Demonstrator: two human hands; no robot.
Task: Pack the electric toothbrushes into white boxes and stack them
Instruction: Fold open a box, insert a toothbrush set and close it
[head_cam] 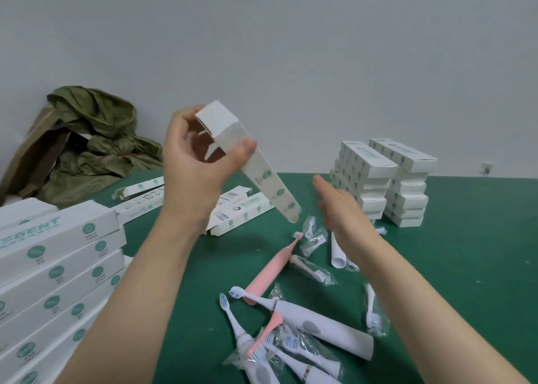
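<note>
Nearest the camera, at the near edge of the green table (465,267), lies a loose cluster of electric toothbrushes: a white toothbrush (320,328) lying flat, a second white one (244,337) to its left, and a pink toothbrush (270,270) just beyond. All lie between the two forearms, below both hands.

Left hand (198,162): raised above the table, thumb and fingers curled around the upper end of a white box (256,162). The box is tilted, with its lower end pointing down and right. Its upper end is open with the flap raised. The contents cannot be determined.

Right hand (340,209): blurred, fingers straight, holding nothing. It is right of the held box and apart from it.

Below the right hand lie brush heads in clear bags (313,236) and a rolled white paper (337,252).

Flat unfolded boxes (241,209) lie behind the left wrist. At far right stand two stacks of closed boxes (378,180). At near left is a larger stack of white boxes (58,261); what these hold is not visible. At far left, a green cloth (93,133) is draped over brown cardboard.
</note>
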